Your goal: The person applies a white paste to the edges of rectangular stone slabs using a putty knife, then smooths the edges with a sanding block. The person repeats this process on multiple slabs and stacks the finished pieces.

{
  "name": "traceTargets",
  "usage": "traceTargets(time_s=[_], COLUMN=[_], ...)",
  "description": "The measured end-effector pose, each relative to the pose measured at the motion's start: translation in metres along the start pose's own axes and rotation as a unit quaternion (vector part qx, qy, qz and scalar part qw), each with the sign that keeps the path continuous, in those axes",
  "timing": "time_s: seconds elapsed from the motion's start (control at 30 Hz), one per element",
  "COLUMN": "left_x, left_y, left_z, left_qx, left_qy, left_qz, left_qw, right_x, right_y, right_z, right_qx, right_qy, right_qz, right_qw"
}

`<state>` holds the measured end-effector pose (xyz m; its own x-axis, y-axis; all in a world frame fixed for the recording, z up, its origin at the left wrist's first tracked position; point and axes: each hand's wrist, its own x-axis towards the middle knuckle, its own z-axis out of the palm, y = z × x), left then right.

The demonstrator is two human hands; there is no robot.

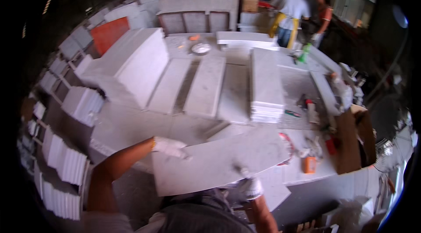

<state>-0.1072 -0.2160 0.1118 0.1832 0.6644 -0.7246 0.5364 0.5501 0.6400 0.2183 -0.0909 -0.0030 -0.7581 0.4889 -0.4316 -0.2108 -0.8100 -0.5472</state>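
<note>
Fingers (184, 154) of the white-gloved left hand (167, 146) clasp the far left edge of a smooth, pale stone slab (215, 163); the right hand (251, 188) seems to grip its near edge, though blurred. Flat and oblong, it sits at the bench's (118, 130) near side, long axis left to right, right end angled away.

White slab (210, 165) held at the near edge of the counter (127, 130). Gloved left hand (170, 147) lies on its far left corner; gloved right hand (251, 188) grips its near side, finger placement uncertain owing to blur. Slab stack (266, 81) noted beyond; orange container (309, 165) and cardboard box (346, 143) to the right.
</note>
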Motion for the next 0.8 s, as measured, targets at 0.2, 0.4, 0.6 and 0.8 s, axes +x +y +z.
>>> traceTargets(time_s=[0.2, 0.4, 0.6, 0.8], left_x=[-0.004, -0.071, -0.135, -0.203], left_y=[-0.083, -0.069, -0.097, -0.137], left_z=[0.008, 0.011, -0.017, -0.063], left_qx=[-0.137, -0.226, -0.337, -0.351], left_qy=[0.082, 0.245, 0.353, 0.487], left_qz=[0.089, 0.124, 0.123, 0.120], left_qw=[0.983, 0.934, 0.864, 0.791], right_x=[0.038, 0.111, 0.165, 0.192], right_y=[-0.028, -0.040, -0.020, 0.064], right_z=[0.061, 0.105, 0.230, 0.307], right_qx=[0.012, -0.046, -0.049, -0.132], right_qy=[-0.104, -0.122, -0.211, -0.283], right_qz=[-0.093, -0.077, -0.021, 0.039], right_qw=[0.990, 0.988, 0.976, 0.949])
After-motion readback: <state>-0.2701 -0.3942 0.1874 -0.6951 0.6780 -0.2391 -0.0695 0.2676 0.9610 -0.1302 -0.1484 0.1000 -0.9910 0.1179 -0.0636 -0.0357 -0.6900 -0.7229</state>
